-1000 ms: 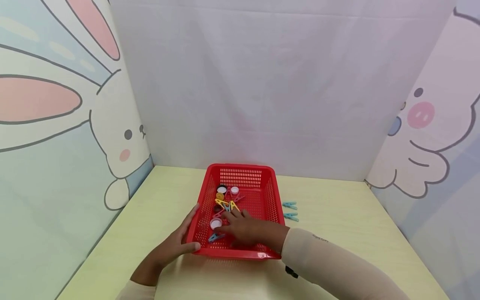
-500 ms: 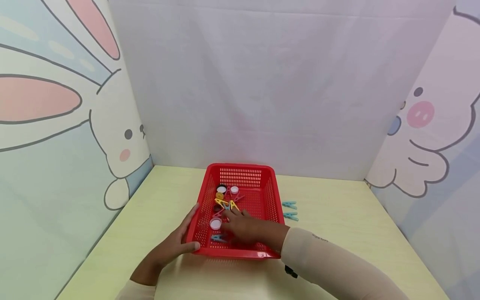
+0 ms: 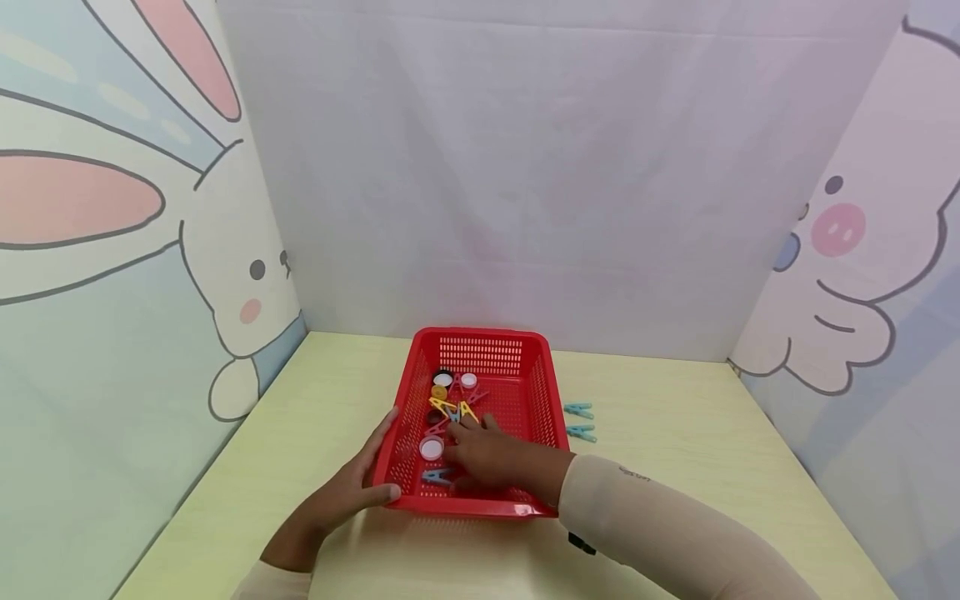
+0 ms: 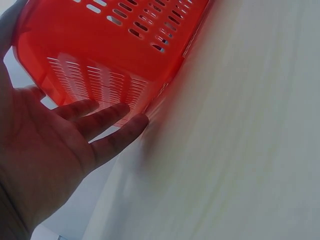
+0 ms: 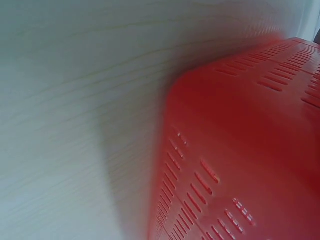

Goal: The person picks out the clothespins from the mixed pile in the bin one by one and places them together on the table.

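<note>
A red plastic basket [image 3: 487,507] with slotted walls stands on the table. My left hand [image 3: 348,492] rests at its near left corner, thumb against the near rim. In the left wrist view the left hand's fingers [image 4: 95,122] stretch straight along the basket's outer wall. Inside the basket is my right hand [image 3: 487,457], palm down, its fingers reaching toward a yellow clothespin [image 3: 468,411] and a grey-blue clothespin [image 3: 453,414]. A blue clothespin [image 3: 437,476] lies by its thumb, beside a white bottle cap [image 3: 431,448]. The right wrist view shows only the basket's outside and the table.
More bottle caps lie along the basket's left side, including a yellow cap [image 3: 439,392] and a small white cap [image 3: 468,381]. Several pink and yellow clothespins are mixed among them. Outside, to the right, two light blue clothespins [image 3: 580,432] lie on the table [image 3: 675,433].
The blue clothespin near my right thumb has turned and shifted slightly right. My right fingers have drawn back a little from the white cap. The left hand stays in place.
</note>
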A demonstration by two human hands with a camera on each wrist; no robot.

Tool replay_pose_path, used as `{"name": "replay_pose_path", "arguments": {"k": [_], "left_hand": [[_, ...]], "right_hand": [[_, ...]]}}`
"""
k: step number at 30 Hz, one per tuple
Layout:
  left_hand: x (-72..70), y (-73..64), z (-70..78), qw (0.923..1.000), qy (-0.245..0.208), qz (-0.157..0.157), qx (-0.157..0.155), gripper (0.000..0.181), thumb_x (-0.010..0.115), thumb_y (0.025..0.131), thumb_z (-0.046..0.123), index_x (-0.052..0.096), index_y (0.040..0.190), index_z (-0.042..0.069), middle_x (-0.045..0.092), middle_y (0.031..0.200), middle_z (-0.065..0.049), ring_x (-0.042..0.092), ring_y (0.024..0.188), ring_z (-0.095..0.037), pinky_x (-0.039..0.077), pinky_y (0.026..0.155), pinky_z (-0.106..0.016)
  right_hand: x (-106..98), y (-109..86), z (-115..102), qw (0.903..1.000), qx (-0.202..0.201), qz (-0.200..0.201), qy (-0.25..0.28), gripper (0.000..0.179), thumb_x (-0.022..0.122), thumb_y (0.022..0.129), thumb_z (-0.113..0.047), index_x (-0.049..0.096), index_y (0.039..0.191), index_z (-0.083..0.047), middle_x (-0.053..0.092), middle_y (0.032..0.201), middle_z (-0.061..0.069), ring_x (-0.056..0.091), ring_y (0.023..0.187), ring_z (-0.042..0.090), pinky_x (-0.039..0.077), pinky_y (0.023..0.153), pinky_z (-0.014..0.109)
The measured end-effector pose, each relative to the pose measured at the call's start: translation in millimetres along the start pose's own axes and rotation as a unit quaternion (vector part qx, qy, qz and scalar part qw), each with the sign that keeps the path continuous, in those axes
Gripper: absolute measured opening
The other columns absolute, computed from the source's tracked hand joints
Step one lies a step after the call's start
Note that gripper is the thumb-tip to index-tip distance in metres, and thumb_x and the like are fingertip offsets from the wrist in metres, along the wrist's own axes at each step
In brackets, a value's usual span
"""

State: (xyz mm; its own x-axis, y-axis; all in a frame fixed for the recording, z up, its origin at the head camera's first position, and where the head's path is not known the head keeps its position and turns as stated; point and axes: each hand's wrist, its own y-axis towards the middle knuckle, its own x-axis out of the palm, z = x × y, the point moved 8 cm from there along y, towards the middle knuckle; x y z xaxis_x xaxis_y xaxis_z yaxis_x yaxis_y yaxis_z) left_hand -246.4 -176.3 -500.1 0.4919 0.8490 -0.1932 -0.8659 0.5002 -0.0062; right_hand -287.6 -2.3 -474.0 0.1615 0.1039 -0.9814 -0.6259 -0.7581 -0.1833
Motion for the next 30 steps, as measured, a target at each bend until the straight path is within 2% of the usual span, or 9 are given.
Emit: {"name": "replay_pose_path", "arguments": {"k": [7,14,20,26,30], "left_hand": [[-0.6,0.4,-0.4,1.0000,0.002,0.003,0.000,0.113,0.078,0.097,0.023,-0.002,0.176,0.040,0.019,0.177,-0.025,0.046,0.147,-0.044,0.067,0.096,-0.039],[0.0,0.1,-2.0,1.0000,0.003,0.002,-0.001,0.113,0.078,0.097,0.024,-0.002,0.176,0.040,0.019,0.177,-0.024,0.044,0.148,-0.044,0.067,0.097,-0.039],[-0.2,0.1,-0.3,1.0000,0.003,0.001,0.000,0.114,0.078,0.097,0.023,-0.002,0.176,0.039,0.020,0.177,-0.024,0.044,0.149,-0.046,0.067,0.097,-0.039],[0.3,-0.7,0.2,1.0000,0.003,0.000,-0.003,0.113,0.077,0.097,0.022,-0.003,0.176,0.038,0.021,0.177,-0.025,0.045,0.148,-0.045,0.067,0.096,-0.041],[0.6,-0.8,-0.5,1.0000,0.003,0.001,-0.006,0.113,0.077,0.097,0.023,-0.003,0.176,0.039,0.021,0.177,-0.025,0.047,0.147,-0.044,0.068,0.096,-0.041]], "right_hand": [[-1,0.7,1,1.0000,0.000,0.005,0.002,0.049,0.088,0.089,-0.051,0.074,0.134,-0.038,0.062,0.136,-0.011,0.050,0.130,0.014,0.045,0.107,0.043],[-6,-1.6,2,0.9972,0.007,0.014,0.073,0.035,0.089,0.089,-0.048,0.081,0.120,-0.035,0.062,0.139,-0.009,0.049,0.131,0.014,0.044,0.109,0.046],[-14,-3.6,5,0.9916,0.008,0.042,0.122,0.032,0.093,0.085,-0.041,0.083,0.115,-0.034,0.063,0.144,-0.006,0.049,0.134,0.014,0.043,0.112,0.050],[-21,-5.7,11,0.9781,0.013,0.074,0.194,0.012,0.088,0.086,-0.034,0.081,0.095,-0.031,0.062,0.144,-0.002,0.047,0.132,0.013,0.039,0.108,0.046],[-26,-9.4,17,0.9648,0.023,0.091,0.246,0.018,0.090,0.080,-0.026,0.078,0.094,-0.029,0.060,0.146,0.000,0.046,0.136,0.015,0.043,0.111,0.047]]}}
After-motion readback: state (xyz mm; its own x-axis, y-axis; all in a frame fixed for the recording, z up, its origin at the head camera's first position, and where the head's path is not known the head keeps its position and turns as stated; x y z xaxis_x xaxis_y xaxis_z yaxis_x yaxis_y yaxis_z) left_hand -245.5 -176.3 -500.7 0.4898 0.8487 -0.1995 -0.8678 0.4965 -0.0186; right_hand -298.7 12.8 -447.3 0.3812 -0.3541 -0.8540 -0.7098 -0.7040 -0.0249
